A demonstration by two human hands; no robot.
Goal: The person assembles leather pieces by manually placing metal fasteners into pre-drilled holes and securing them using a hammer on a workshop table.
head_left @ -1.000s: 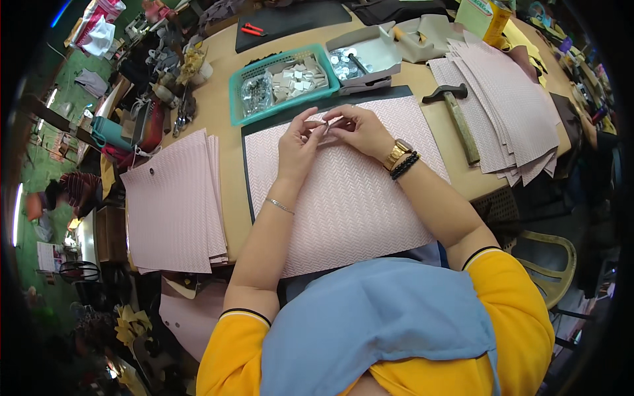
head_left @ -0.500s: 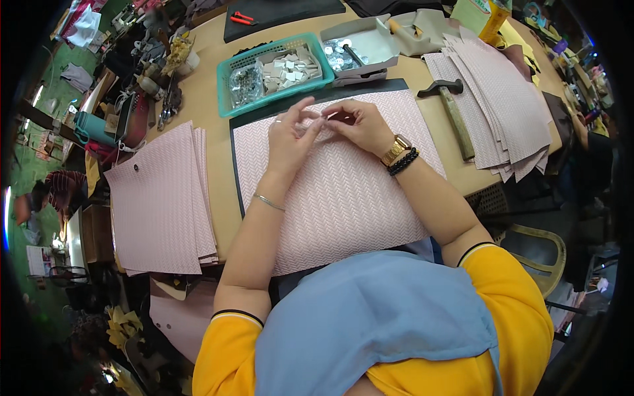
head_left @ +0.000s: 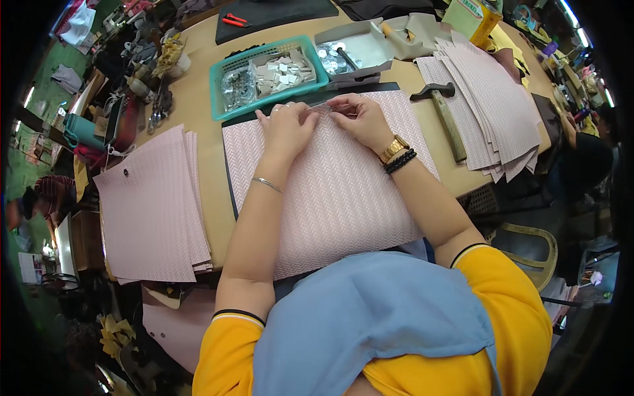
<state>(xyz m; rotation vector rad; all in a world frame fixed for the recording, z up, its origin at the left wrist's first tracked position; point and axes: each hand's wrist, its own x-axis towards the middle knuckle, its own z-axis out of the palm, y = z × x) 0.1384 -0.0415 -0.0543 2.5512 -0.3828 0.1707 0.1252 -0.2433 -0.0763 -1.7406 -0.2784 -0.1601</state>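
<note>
A pale pink sheet with a woven herringbone texture lies in front of me on a dark board. Near its far edge, my left hand has its fingers curled down, thumb against the fingers. Close beside it, my right hand is bent in a pinch, its fingertips toward the left ones. Whatever sits between the fingertips is too small and covered to make out. Just beyond the hands stands a teal basket with small pale squares and a clear bag of metal bits.
A hammer rests at the right, beside a stack of pink sheets. More pink sheets lie at the left, one bearing a dark snap. Behind are an open carton of round metal pieces and a red cutter.
Both hands have moved slightly toward the sheet's far edge. My left fingers, raised before, are now curled downward, and the fingertips of the two hands have come a little apart.
</note>
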